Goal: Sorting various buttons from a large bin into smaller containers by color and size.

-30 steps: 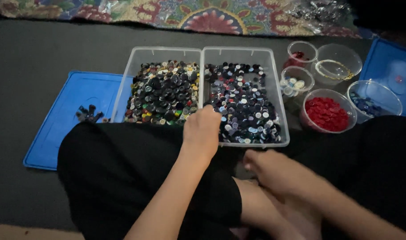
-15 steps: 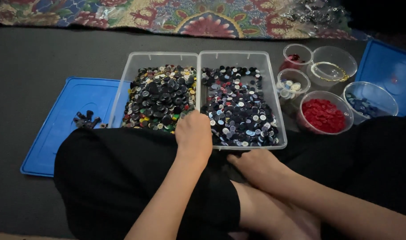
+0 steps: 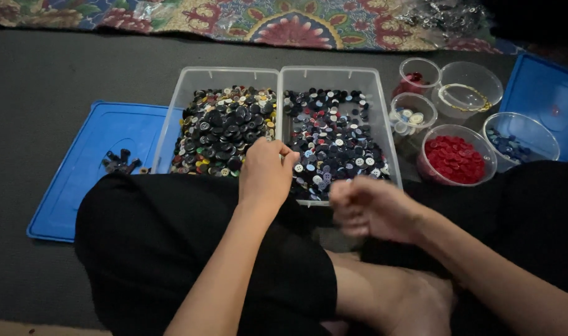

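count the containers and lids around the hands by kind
rectangular clear bins of buttons: 2
round clear cups and bowls: 5
blue lids: 2
total: 9

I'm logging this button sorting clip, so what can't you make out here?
Head view:
- Left hand: fingertips curl over the bin wall, hiding any button held.
- Right hand: motion-blurred; fingers unclear.
- Blue lid: cut off by the right edge.
- Dark pieces: too small to identify.
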